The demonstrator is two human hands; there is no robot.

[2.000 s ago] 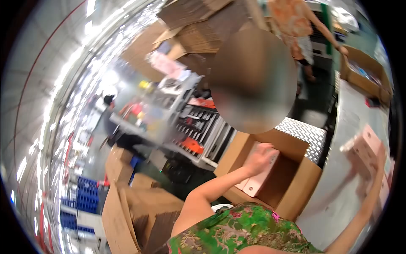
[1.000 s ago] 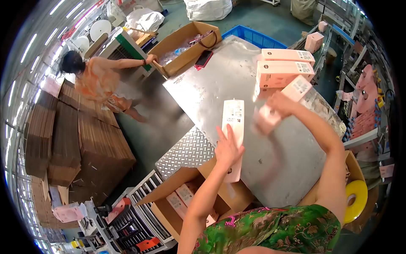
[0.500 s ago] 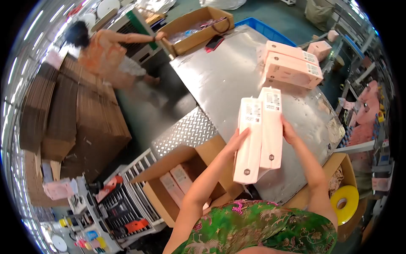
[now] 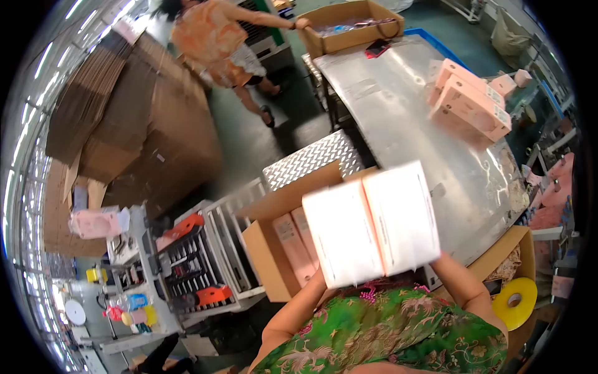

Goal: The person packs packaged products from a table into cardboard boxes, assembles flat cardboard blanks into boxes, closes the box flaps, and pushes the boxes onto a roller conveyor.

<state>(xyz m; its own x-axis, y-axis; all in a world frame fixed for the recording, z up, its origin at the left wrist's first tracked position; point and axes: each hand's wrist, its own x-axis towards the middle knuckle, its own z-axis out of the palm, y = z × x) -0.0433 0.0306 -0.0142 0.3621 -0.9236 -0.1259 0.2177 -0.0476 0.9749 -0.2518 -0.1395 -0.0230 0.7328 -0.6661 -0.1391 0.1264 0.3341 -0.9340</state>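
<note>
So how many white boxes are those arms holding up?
2, held side by side: the left box, nearer the open carton, and the right box, nearer the metal table. Any underneath them would be hidden.

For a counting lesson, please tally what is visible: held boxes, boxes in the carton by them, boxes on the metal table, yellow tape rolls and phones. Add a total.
Held boxes: 2
Carton boxes: 2 visible
Table boxes: 2
Tape roll: 1
Phone: 1
Total: 8
</note>
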